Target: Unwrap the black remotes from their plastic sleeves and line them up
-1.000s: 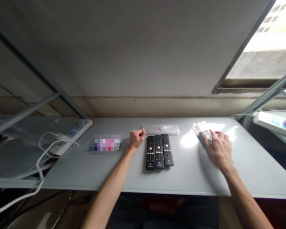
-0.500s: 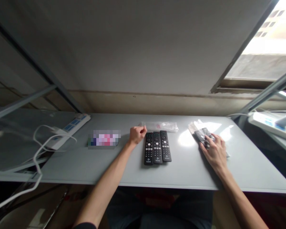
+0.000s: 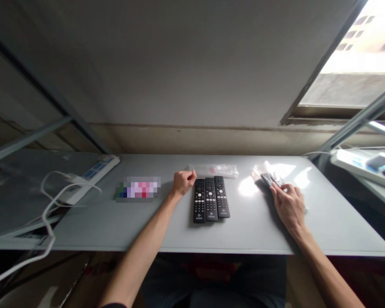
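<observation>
Three black remotes lie side by side at the middle of the grey table: a left one (image 3: pixel 199 201), a middle one (image 3: pixel 211 199) and a right one (image 3: pixel 222 197). Just left of their top ends is my left hand (image 3: pixel 183 182), its fingers curled closed; what they hold, if anything, is hidden. Behind the remotes a clear plastic bag (image 3: pixel 224 170) lies flat. On the right, my right hand (image 3: pixel 288 203) grips another black remote (image 3: pixel 267 179), mostly covered by the fingers, with crinkled clear plastic around it.
A blurred-out flat item (image 3: pixel 137 189) lies on the table (image 3: pixel 167 233) at the left. A white power strip (image 3: pixel 90 177) with white cables is at the far left. Another white strip (image 3: pixel 353 161) stands at the right, beside metal frame bars. A wall rises behind the table.
My right hand has closed its fingers around the remote on the right, which now shows narrower and more covered. My left hand and the three remotes keep their places.
</observation>
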Tool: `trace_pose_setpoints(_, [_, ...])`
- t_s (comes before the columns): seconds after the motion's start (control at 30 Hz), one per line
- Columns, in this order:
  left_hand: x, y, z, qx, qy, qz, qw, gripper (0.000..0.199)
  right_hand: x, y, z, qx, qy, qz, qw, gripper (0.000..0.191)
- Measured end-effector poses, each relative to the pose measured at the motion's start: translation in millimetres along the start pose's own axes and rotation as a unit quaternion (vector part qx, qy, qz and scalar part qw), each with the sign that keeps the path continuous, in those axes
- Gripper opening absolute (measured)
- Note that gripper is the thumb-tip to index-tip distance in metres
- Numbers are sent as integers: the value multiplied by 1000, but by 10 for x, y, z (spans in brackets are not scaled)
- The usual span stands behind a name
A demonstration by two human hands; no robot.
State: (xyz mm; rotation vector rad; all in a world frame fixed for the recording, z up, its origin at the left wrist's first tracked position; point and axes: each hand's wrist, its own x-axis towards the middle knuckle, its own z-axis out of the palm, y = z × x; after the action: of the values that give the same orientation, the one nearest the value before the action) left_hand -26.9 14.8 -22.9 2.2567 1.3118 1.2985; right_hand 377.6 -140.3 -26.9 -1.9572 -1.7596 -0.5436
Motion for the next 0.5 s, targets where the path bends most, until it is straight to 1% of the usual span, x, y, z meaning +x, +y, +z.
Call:
trace_pose_setpoints(0.07, [-12, 3, -13, -10, 11, -9, 1000, 57, -12, -27, -46, 24, 28, 15, 999, 54])
trace_pose_setpoints(0.13, [-25, 8, -31, -22, 21, -16, 999, 58, 8, -127, -127, 58, 58, 36, 996, 55])
trace_pose_setpoints(0.2, [-31, 17, -52, -40, 31, -22, 998, 60, 88, -324, -218, 99, 77, 46, 991, 53])
trace_pose_setpoints(0.27, [-26, 39, -71, -63, 38, -27, 997, 62, 233, -600, -268, 142, 82, 29, 986, 50])
trace_pose_setpoints(0.3, [-22, 58, -77, -76, 39, -28, 996, 63, 323, -753, -262, 170, 75, 5, 983, 49])
trace_pose_setpoints(0.37, [-16, 117, -83, -106, 32, -28, 994, 65, 513, -1053, -177, 214, 82, -59, 972, 47])
trace_pose_setpoints(0.43, [-19, 199, -79, -139, 6, -25, 990, 67, 672, -1306, -14, 250, 82, -143, 954, 43])
trace_pose_setpoints(0.5, [-29, 293, -70, -166, -23, -19, 986, 70, 764, -1489, 176, 281, 74, -220, 931, 40])
